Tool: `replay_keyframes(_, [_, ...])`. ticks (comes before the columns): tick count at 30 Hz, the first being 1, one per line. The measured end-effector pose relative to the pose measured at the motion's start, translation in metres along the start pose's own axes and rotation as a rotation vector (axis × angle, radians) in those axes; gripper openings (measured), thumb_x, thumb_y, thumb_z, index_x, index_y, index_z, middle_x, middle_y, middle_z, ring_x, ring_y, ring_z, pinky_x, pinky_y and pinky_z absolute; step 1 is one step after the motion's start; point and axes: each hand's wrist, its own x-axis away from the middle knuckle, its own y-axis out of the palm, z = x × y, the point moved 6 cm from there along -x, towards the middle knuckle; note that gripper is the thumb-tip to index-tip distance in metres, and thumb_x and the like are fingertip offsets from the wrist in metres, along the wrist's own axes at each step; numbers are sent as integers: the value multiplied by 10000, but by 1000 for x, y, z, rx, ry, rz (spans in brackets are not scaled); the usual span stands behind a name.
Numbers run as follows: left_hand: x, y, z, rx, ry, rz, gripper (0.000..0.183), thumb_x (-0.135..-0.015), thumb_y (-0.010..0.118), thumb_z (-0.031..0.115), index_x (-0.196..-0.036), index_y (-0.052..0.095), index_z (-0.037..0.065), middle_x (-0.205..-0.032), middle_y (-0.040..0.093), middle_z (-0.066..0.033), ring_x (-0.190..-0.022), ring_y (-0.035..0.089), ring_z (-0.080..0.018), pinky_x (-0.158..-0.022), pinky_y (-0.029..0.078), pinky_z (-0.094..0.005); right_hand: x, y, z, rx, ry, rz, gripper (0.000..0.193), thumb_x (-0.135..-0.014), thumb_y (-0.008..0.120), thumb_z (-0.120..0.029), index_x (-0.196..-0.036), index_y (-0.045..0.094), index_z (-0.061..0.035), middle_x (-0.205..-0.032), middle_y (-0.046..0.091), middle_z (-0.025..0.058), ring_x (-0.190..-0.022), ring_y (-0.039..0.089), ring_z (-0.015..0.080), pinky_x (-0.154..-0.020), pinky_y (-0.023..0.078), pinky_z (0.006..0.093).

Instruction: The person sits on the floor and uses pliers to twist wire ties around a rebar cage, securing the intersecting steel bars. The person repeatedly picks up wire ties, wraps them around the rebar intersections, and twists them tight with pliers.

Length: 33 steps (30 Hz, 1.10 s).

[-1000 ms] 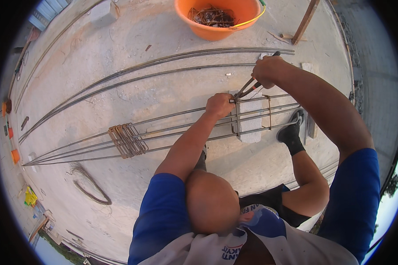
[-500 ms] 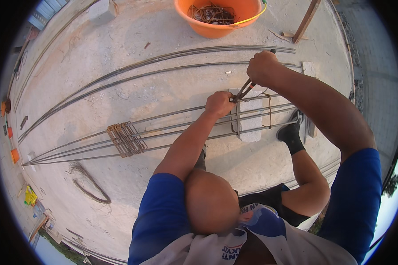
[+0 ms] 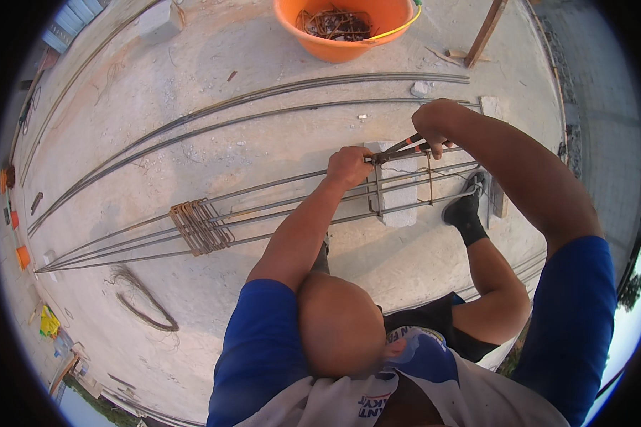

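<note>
My right hand [image 3: 433, 122] is closed on the handles of long pincers [image 3: 402, 148] with orange marks. Their jaws meet the top corner of a square steel stirrup [image 3: 379, 191], where it crosses a rebar [image 3: 278, 185]. Beside the jaws, my left hand [image 3: 349, 168] is wrapped round that rebar at the stirrup; its fingertips are partly hidden. Several parallel rebars run through the stirrup and rest over a pale block [image 3: 400, 192]. A second stirrup [image 3: 430, 178] stands to the right. Farther left, a bunch of rusty stirrups [image 3: 201, 226] hangs on the bars.
An orange bucket [image 3: 342, 48] of scrap wire stands at the far side. Loose rebars [image 3: 263, 90] lie beyond the frame. A coil of tie wire [image 3: 144, 304] lies on the concrete at left. My shoe [image 3: 464, 209] is beside the bars' right end, near an upright wooden post [image 3: 486, 33].
My right hand has come down and nearer, swinging the pincers from a steep slant to a flatter one, and the handles now look farther apart. My left hand stays at the stirrup corner.
</note>
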Motion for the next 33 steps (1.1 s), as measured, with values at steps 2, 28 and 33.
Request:
replay_keyframes(2, [0, 0, 0, -6, 5, 10, 354, -771, 744, 305, -1106, 748, 192, -1049, 715, -176, -1002, 675, -354, -890, 536, -436, -3, 6, 8, -37, 160, 69, 304, -645, 832, -100, -934, 778, -180, -852, 740, 9, -765, 709, 195, -592, 549, 365])
replay_keyframes(28, [-4, 0, -1, 22, -32, -4, 395, -745, 741, 300, -1102, 736, 131, -1074, 706, -181, -1039, 661, -354, -907, 523, -441, 36, -22, -32, 97, -39, 92, 196, -842, 692, -233, -995, 769, -138, -861, 726, 84, -841, 715, 243, -675, 564, 412])
replay_keyframes(33, [-4, 3, -3, -11, -11, -1, 344, -765, 729, 269, -1086, 743, 146, -1028, 724, -133, -997, 680, -318, -867, 537, -416, 47, 7, -20, -345, 74, -167, 304, -873, 684, -239, -957, 670, 53, -727, 657, 131, -577, 663, 247, -510, 555, 394])
